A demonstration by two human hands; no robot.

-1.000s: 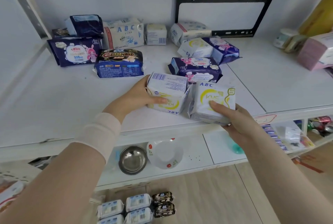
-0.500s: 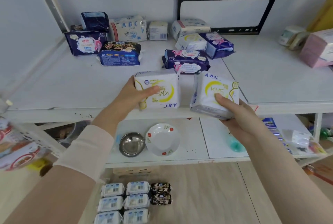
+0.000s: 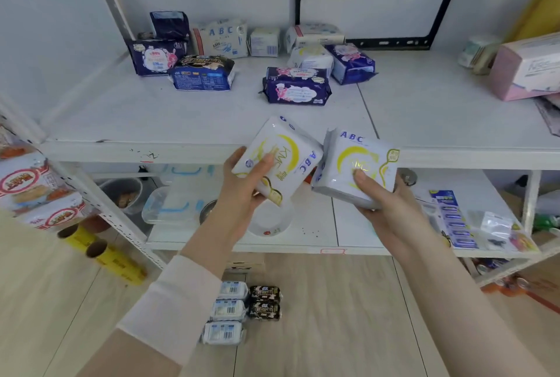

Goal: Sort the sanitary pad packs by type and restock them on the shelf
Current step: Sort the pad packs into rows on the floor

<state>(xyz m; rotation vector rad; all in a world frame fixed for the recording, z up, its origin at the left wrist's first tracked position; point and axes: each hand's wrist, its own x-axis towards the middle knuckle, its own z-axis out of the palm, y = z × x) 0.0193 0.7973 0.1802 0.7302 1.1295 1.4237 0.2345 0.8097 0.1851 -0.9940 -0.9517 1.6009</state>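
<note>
Just in front of the shelf's (image 3: 212,110) front edge, the left hand (image 3: 242,195) grips one tilted ABC pack (image 3: 281,152) with fingers (image 3: 238,156) curled round it, the right hand (image 3: 386,207) likewise clasps a second ABC pack (image 3: 360,155), and the two packs nearly touch.

L hand (image 3: 242,192) grips a tilted ABC pack (image 3: 281,155), thumb across its front, fingers behind. R hand (image 3: 385,204) holds a 2nd ABC pack (image 3: 357,164) from below, thumb on front. Both forearms reach fwd, hands apart.
</note>
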